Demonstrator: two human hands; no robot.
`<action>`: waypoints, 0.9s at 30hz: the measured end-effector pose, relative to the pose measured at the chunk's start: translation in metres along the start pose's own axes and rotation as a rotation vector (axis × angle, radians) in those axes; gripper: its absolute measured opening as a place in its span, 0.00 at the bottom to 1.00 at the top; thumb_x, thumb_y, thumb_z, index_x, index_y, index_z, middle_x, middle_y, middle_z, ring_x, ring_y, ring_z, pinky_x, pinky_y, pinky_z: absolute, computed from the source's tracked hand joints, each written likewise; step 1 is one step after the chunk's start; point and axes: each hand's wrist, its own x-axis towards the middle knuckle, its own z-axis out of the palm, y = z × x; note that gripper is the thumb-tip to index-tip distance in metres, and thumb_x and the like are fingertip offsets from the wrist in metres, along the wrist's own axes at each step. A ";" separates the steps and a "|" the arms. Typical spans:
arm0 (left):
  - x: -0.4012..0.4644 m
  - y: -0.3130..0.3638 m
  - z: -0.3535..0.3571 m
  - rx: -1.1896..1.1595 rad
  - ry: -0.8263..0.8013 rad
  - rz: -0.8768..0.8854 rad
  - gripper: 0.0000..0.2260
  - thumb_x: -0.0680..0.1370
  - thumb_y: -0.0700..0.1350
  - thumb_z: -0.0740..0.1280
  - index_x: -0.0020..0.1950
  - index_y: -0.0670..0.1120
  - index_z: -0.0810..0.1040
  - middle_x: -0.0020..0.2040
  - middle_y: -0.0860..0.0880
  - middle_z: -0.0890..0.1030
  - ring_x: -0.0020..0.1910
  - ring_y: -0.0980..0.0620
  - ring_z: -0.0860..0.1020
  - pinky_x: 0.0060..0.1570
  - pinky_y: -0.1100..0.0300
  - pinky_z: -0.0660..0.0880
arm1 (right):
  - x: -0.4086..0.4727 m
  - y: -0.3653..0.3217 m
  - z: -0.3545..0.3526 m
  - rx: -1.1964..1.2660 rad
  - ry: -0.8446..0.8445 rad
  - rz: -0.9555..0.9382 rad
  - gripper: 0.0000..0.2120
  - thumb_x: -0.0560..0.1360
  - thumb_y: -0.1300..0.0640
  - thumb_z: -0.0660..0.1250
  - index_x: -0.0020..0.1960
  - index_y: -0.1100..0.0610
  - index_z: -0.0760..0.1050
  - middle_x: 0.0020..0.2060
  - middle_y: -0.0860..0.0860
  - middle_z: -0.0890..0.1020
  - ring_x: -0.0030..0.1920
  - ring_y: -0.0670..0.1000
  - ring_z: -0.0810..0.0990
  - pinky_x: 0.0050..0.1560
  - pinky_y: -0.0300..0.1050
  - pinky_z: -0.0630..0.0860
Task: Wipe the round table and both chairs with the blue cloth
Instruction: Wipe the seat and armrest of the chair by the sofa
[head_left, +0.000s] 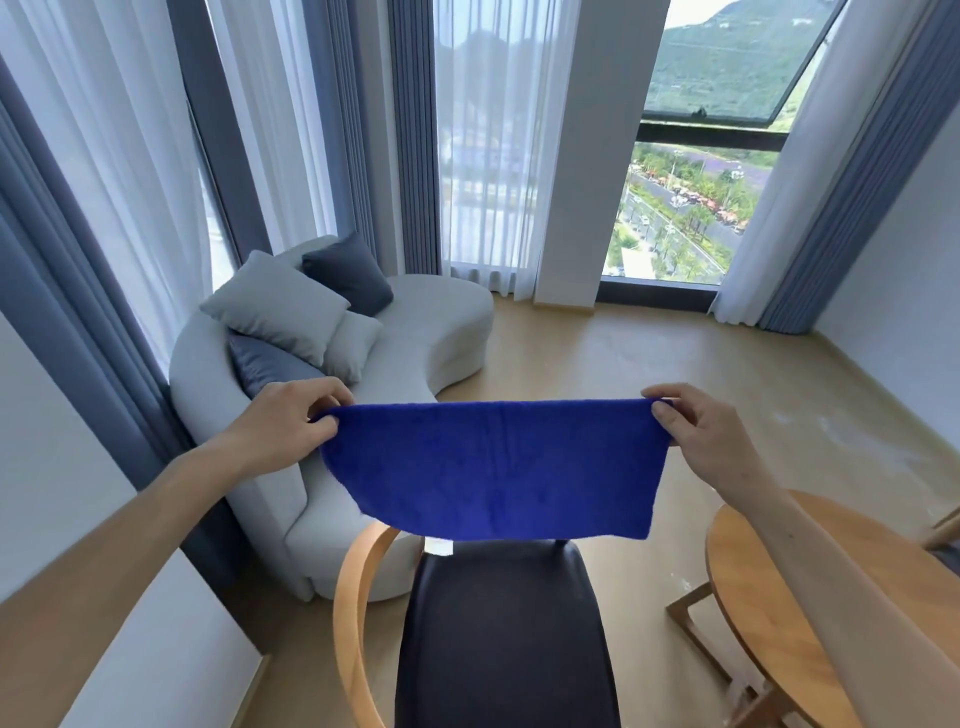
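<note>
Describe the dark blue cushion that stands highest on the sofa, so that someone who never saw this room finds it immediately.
Look at the curved pale grey sofa under the curtained windows, left of the blue cloth. At its back end several cushions are piled. The dark blue cushion is the one nearest the window, leaning behind the large light grey cushion; the other dark one lies lower and nearer.

No legible text, label, brand, number or sign anywhere I can see. A small white tag (439, 546) on the chair (506, 639) is unreadable.
</note>
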 end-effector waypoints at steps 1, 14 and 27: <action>-0.001 0.001 -0.001 -0.002 -0.006 0.003 0.13 0.76 0.35 0.63 0.46 0.55 0.77 0.41 0.56 0.81 0.43 0.57 0.78 0.41 0.65 0.73 | 0.001 0.000 -0.002 0.000 -0.021 -0.009 0.10 0.81 0.62 0.60 0.55 0.51 0.76 0.44 0.46 0.80 0.47 0.51 0.78 0.48 0.50 0.77; 0.012 0.040 -0.028 -0.026 0.025 0.159 0.10 0.73 0.38 0.60 0.42 0.52 0.77 0.40 0.54 0.81 0.41 0.57 0.77 0.40 0.63 0.71 | 0.003 0.024 -0.008 -0.349 -0.325 0.020 0.17 0.78 0.68 0.59 0.44 0.46 0.74 0.39 0.48 0.81 0.41 0.51 0.79 0.46 0.54 0.79; 0.028 0.039 -0.032 -0.021 -0.084 0.100 0.15 0.76 0.34 0.60 0.46 0.54 0.78 0.43 0.52 0.81 0.42 0.56 0.77 0.40 0.61 0.73 | -0.017 0.028 -0.009 -0.234 -0.511 0.057 0.16 0.81 0.65 0.55 0.54 0.49 0.76 0.46 0.45 0.83 0.49 0.46 0.80 0.49 0.40 0.77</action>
